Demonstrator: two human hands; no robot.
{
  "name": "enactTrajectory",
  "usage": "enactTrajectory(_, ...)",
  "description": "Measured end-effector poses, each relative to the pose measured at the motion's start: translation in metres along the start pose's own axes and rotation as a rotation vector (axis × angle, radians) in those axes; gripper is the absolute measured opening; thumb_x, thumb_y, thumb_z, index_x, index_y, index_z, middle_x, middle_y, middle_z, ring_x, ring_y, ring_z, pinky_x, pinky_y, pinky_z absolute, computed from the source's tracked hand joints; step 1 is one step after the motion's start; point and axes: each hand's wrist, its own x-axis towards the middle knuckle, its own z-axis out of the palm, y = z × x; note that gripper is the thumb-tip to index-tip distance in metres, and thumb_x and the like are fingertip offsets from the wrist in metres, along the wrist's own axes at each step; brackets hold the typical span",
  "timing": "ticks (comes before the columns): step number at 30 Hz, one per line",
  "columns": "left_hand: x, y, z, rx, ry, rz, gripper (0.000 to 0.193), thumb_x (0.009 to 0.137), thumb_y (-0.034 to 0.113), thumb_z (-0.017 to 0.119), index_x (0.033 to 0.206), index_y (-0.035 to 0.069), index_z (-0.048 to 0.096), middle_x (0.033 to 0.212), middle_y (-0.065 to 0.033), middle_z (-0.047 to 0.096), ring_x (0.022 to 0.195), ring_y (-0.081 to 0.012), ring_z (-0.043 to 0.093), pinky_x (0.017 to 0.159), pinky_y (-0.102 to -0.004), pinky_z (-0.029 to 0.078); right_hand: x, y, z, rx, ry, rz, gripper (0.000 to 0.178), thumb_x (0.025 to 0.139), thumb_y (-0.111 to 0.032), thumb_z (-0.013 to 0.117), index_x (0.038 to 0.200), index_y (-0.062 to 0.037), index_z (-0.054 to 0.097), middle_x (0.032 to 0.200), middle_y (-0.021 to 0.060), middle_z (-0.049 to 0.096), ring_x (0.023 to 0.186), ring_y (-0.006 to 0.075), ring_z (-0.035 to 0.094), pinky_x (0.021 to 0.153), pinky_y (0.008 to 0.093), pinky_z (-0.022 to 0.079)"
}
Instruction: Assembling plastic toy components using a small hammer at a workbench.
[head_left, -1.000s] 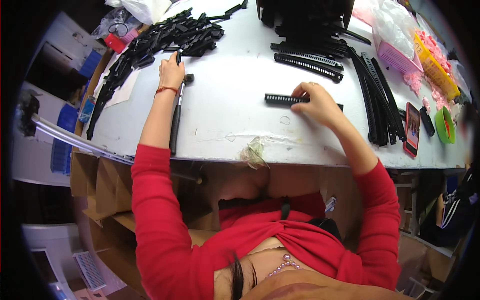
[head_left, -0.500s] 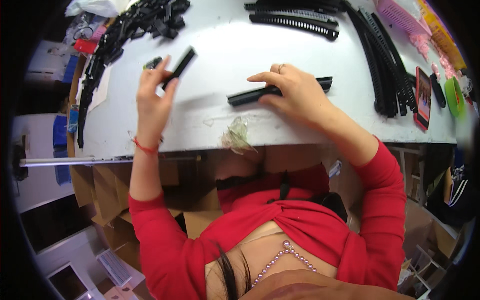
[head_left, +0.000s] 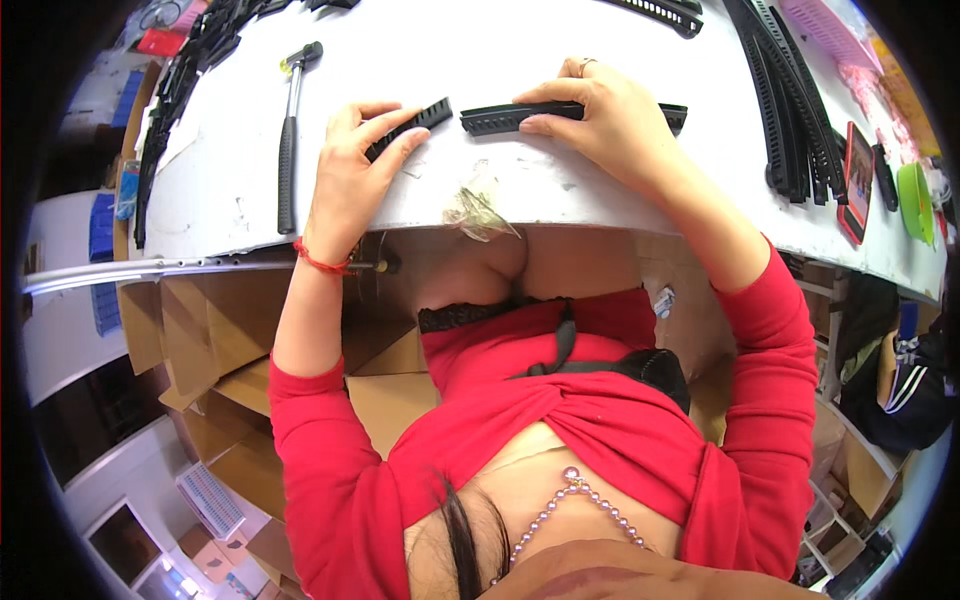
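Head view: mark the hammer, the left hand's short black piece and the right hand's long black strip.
Hammer [head_left: 288,150]: head view, on its dark grip.
Short black piece [head_left: 431,115]: head view, on its uncovered right end.
Long black strip [head_left: 495,120]: head view, on its uncovered left end.

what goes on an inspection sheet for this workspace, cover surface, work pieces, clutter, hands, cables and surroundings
Surface: white table, marked near its front edge.
Work pieces: short black piece and long black strip, both held; more black strips at right.
Clutter: crumpled plastic at the front edge; hammer, phone, green bowl.
Hands: left hand grips the short piece, right hand the long strip.
Cables: nothing seen.
Surroundings: open cardboard boxes below, at left.
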Motion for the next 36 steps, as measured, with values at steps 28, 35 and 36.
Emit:
enactTrajectory(28,0.002,-0.007,-0.008,-0.685,-0.17,-0.374,0.027,0.093,0.009,0.066,0.118,0.001,0.068,0.107,-0.0038,0.069,0.094,-0.0085,0.061,0.084,-0.0218,0.048,-0.002,0.002,0.001,0.024,0.013,-0.017,0.027,0.082,-0.034,0.073,0.103,-0.0169,0.074,0.09,0.0084,0.061,0.088,0.0262,0.062,0.08,0.0355,0.05)
enactTrajectory(35,0.008,-0.009,-0.015,-0.824,-0.162,-0.468,0.028,0.093,0.009,0.065,0.12,0.001,0.067,0.108,-0.0046,0.069,0.096,-0.0088,0.061,0.089,-0.0219,0.046,-0.002,0.003,0.002,-0.013,0.004,0.017,0.028,0.08,-0.034,0.072,0.103,-0.0186,0.075,0.096,0.0051,0.065,0.093,0.0255,0.065,0.081,0.0387,0.052)
enactTrajectory(36,0.008,-0.008,-0.014,-0.824,-0.158,-0.468,0.026,0.093,0.009,0.065,0.118,0.0,0.067,0.108,-0.0045,0.069,0.096,-0.0089,0.061,0.088,-0.0217,0.046,-0.002,0.003,0.002,-0.011,0.007,0.021,0.028,0.08,-0.034,0.072,0.103,-0.0186,0.075,0.096,0.0051,0.065,0.093,0.0255,0.065,0.081,0.0387,0.052)
